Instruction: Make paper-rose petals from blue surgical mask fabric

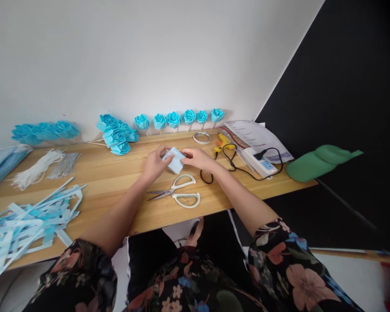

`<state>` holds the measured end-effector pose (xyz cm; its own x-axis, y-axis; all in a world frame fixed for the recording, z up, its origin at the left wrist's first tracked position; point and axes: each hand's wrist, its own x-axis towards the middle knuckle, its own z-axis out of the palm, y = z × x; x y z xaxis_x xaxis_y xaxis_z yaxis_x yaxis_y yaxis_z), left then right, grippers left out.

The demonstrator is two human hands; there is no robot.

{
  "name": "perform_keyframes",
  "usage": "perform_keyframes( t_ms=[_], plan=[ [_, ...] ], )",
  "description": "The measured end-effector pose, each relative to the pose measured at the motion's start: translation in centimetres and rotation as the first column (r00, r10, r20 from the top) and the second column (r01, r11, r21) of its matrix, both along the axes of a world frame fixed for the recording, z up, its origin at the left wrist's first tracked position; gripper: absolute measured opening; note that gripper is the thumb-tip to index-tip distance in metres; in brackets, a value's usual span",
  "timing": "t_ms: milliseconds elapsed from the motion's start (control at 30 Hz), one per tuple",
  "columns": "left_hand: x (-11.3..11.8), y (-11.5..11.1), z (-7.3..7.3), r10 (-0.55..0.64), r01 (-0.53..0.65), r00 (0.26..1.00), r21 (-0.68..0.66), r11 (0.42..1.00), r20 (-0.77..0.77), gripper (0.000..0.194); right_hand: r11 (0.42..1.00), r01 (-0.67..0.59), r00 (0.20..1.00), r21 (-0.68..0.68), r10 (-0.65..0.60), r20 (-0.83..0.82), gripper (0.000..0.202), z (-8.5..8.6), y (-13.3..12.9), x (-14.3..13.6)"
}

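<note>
Between my two hands is a small folded light-blue sheet [176, 161], held just above the wooden table [117, 173]. My left hand [155, 162] pinches its left edge, and my right hand [197, 158] grips it at the upper right. Whether the sheet is paper or cloth I cannot tell. Nearer to me, below the sheet, a pair of scissors [170, 190] with white handles lies parted, blades pointing left.
Blue artificial flowers [173, 119] line the wall, with more bunched [115, 134] at left. Cut strips [35, 221], white cords [40, 167] and grey wires [65, 164] lie left. A yellow glue gun [223, 143], tape roll [202, 138], power strip [260, 162] and green object [318, 164] occupy the right.
</note>
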<state>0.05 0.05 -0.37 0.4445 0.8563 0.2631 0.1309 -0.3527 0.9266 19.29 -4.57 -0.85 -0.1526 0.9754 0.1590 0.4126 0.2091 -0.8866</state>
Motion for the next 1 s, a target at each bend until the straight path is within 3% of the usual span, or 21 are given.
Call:
perform_keyframes(
  t_ms=[100, 200, 300, 367, 567, 767, 900, 1000],
  plan=[
    [-0.3, -0.3, 0.6, 0.110, -0.093, 0.992, 0.235, 0.968, -0.061, 0.041, 0.999, 0.018, 0.996, 0.032, -0.021, 0.090, 0.017, 0.3, 0.9, -0.4],
    [-0.3, -0.5, 1.0, 0.118, -0.107, 0.993, 0.311, 0.944, -0.017, 0.054, 0.999, -0.005, 1.000, 0.053, 0.004, 0.010, 0.020, 0.3, 1.8, -0.6],
    [-0.2, -0.2, 0.5, 0.074, -0.079, 0.997, 0.269, 0.960, 0.029, 0.072, 0.998, -0.015, 0.998, 0.060, 0.019, -0.054, 0.025, -0.3, 2.3, -0.5],
    [-0.1, 0.4, -0.3, 0.044, -0.047, 0.999, 0.202, 0.978, 0.022, 0.080, 0.999, 0.016, 1.000, 0.047, -0.016, -0.008, 0.023, -0.9, 2.3, -0.3],
    [-0.1, 1.9, -2.8, 0.003, -0.003, 0.999, 0.007, 1.000, -0.037, 0.086, 0.998, 0.047, 0.997, 0.046, -0.050, 0.059, 0.033, -2.2, 1.7, 0.1],
    [-0.1, 1.7, -2.7, 0.012, -0.012, 1.000, 0.004, 1.000, -0.026, 0.085, 0.991, 0.116, 0.986, 0.064, -0.122, 0.117, 0.033, -1.4, 1.2, 0.0],
    [0.0, 1.6, -2.5, 0.021, -0.019, 0.998, 0.024, 1.000, -0.063, 0.083, 0.984, 0.147, 0.975, 0.097, -0.161, 0.154, 0.020, -1.1, 1.1, -0.4],
    [0.0, 1.8, -2.4, 0.036, -0.035, 0.996, 0.020, 0.999, -0.083, 0.060, 0.980, 0.163, 0.968, 0.110, -0.181, 0.176, 0.017, -1.2, 1.1, -0.7]
  ],
)
